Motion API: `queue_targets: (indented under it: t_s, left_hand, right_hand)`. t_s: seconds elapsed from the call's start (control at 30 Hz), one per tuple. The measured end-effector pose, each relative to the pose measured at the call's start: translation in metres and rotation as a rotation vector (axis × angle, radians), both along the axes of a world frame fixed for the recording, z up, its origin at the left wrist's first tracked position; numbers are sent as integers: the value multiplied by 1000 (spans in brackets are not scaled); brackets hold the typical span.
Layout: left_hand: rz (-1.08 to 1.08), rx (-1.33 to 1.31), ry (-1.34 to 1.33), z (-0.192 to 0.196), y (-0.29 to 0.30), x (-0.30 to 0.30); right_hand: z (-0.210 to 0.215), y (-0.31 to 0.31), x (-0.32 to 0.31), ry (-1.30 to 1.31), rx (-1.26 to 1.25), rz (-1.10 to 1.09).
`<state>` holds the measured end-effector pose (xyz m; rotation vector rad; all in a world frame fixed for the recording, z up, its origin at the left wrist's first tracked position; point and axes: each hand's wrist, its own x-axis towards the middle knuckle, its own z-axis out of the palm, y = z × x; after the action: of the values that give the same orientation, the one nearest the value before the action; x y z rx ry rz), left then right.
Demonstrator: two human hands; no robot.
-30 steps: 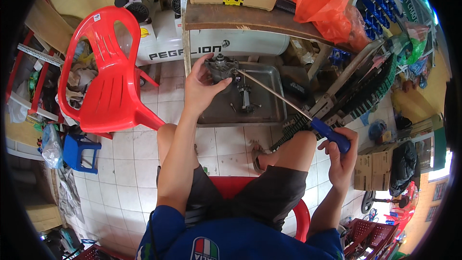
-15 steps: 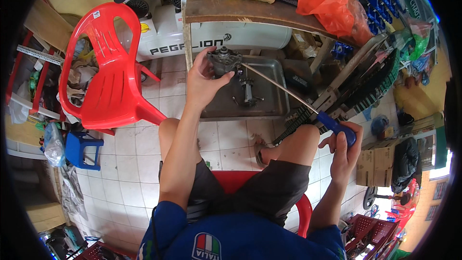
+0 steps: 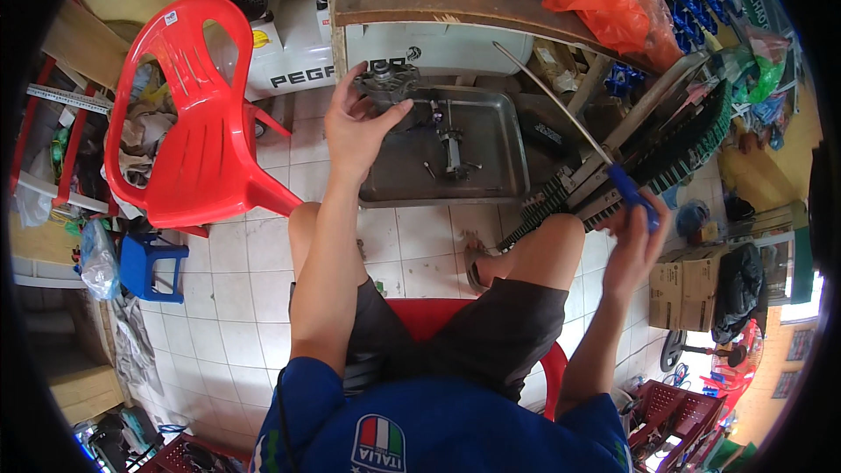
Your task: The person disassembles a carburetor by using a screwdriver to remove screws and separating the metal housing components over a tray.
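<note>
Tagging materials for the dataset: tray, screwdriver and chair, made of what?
Tray: looks like sheet metal, dull grey with a soft sheen and a rolled rim, likely steel or aluminium. Screwdriver in the right hand: bright metal shaft, glossy blue handle, probably plastic. Chair: glossy red moulded plastic, one piece with slots in the back.

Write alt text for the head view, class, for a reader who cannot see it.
A seated person's left hand holds a metal mechanical part above a steel tray, while the right hand holds a blue-handled screwdriver. A red plastic chair stands left.
</note>
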<state>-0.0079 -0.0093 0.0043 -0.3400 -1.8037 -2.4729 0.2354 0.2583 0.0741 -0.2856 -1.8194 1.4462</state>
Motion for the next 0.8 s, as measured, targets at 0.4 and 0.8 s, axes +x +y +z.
queue_targets:
  t_s: [0.4,0.8]
  left_hand:
    - [126,127,30,-9,-13,-16]
    - [179,113,-13,-4,-30,-21]
  right_hand:
    - [-116,0,-78,-472,804,27]
    - [-167,24,-109,-1087,1426,387]
